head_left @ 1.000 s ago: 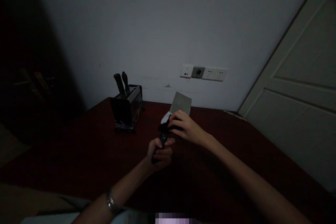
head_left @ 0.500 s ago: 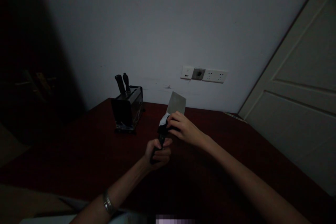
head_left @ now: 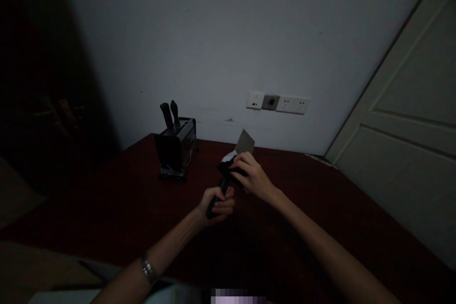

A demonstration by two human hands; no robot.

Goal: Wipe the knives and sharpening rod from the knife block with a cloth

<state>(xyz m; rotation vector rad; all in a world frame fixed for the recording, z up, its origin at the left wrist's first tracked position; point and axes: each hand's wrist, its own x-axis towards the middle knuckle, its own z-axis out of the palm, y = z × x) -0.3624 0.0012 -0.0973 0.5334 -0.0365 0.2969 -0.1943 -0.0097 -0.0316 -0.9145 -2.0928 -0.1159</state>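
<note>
Dim light, red-brown table [head_left: 142,199] against a pale wall [head_left: 213,57]. Left hand [head_left: 215,204], bracelet [head_left: 148,270] on its wrist, fingers wrapped closed round the dark handle of a broad-bladed knife [head_left: 245,142]. Knife is held up over the middle of the table, blade pointing far and slightly right. Right hand [head_left: 253,178] at the near end of the blade, fingers drawn in narrow on a black-and-white cloth [head_left: 229,157]; the cloth covers part of the blade, and how it wraps the edge cannot be made out.

Step in hand, as I judge it: cloth being worked against the blade. Such a move calls for a firm grip on the handle and light pressure through the cloth, right fingertips kept clear of the edge.

Containers: one knife block [head_left: 168,152], upright on the far left of the table, well apart from the hands. Two dark handles [head_left: 166,115] stand out of its top, side by side, leaning a little left. Whatever sits lower inside is too dark to tell.
</note>
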